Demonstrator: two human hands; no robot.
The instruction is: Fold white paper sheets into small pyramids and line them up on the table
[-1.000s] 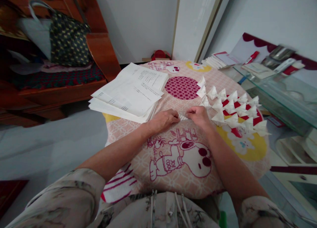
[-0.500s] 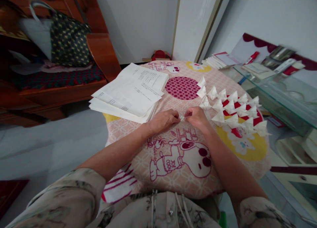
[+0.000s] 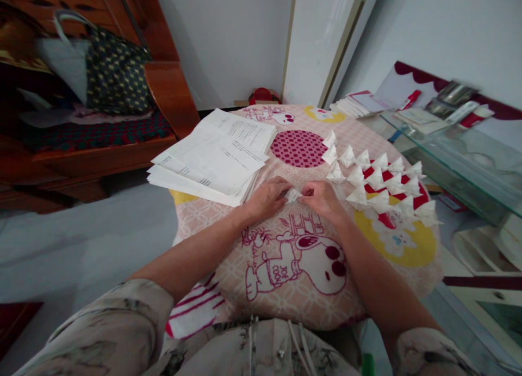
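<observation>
My left hand (image 3: 267,197) and my right hand (image 3: 322,198) meet over a round surface covered by a pink cartoon-print cloth (image 3: 302,267). Both hands pinch a small folded white paper piece (image 3: 292,195) between their fingertips. Just right of my right hand lie several folded white paper triangles (image 3: 381,185) set out in rows. A stack of printed paper sheets (image 3: 216,158) lies to the left of my left hand.
A dark wooden bench (image 3: 93,142) with a patterned bag (image 3: 116,74) stands at the left. A glass-topped table (image 3: 460,153) with cans and papers is at the right. A pile of booklets (image 3: 354,104) sits beyond the cloth, and a red object (image 3: 263,96) lies by the wall.
My hands have drawn closer together around the small paper piece. The view has shifted slightly downward.
</observation>
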